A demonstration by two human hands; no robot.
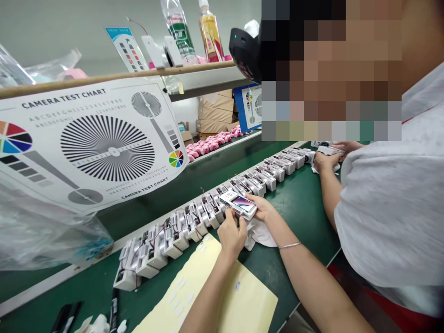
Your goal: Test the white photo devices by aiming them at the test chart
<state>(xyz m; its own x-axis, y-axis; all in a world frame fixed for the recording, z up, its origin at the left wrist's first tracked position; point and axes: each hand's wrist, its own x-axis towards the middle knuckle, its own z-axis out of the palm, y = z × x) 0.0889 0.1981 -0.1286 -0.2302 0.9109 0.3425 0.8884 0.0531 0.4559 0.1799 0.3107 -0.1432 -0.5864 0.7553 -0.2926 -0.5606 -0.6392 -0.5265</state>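
Observation:
A small white digital camera (243, 204) with a lit, coloured screen is held above the green bench, screen facing up. My right hand (262, 208) grips its right end, the fingers partly hidden beneath it. My left hand (231, 235) is closed with bent fingers at the near edge of the camera; whether it also pinches something small cannot be made out. Under my hands lies a white cloth (260, 233). Just beyond stands a long row of open white camera housings (176, 236) with wires and circuit boards showing. A yellow sheet (251, 296) bearing small white labels lies under my left forearm.
A camera test chart (111, 148) hangs at left from a shelf (208, 69) holding bottles. Pink parts (217, 142) lie behind the bench. At right, a co-worker's hands (328, 159) hold a white device. Black pens (114, 310) lie at the near left.

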